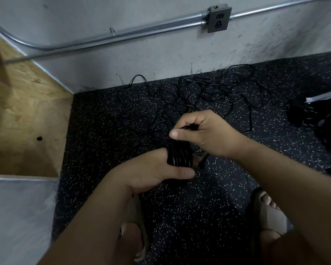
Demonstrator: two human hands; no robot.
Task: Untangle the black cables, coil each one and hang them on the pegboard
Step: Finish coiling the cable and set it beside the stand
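– Holding what, the left grip (153, 169)?
– A coil (178, 155) of black cable, several turns bunched together. The fingers are curled under it and the thumb lies across the front. It sits low over the floor, right in front of the person.
– And the right grip (206, 132)?
– Closed too, just above the coil, pinching a loose strand (188, 128) between thumb and fingers. I'd judge it's the running end of the same cable, about to go on as another turn, though the dim light makes that hard to trace.
– How will it handle?
– Light, thin and limp by the look of it, with a smooth jacket that could slide. The turns will likely spring apart if the thumb lets go, so hold across the whole bundle. Take the free strand close to the coil, not far out.
– What's beyond the hands?
– The tangle (208, 92) of the other black cables, spread in loops on the speckled floor (199, 217) near the grey wall (161, 54). Pulling hard could tighten knots there. More dark gear (323, 121) lies to the right, too dim to name. A plywood box (23, 111) stands to the left, and a pipe (122, 33) and an outlet (219, 19) are on the wall.
– The pegboard?
– Not in view.
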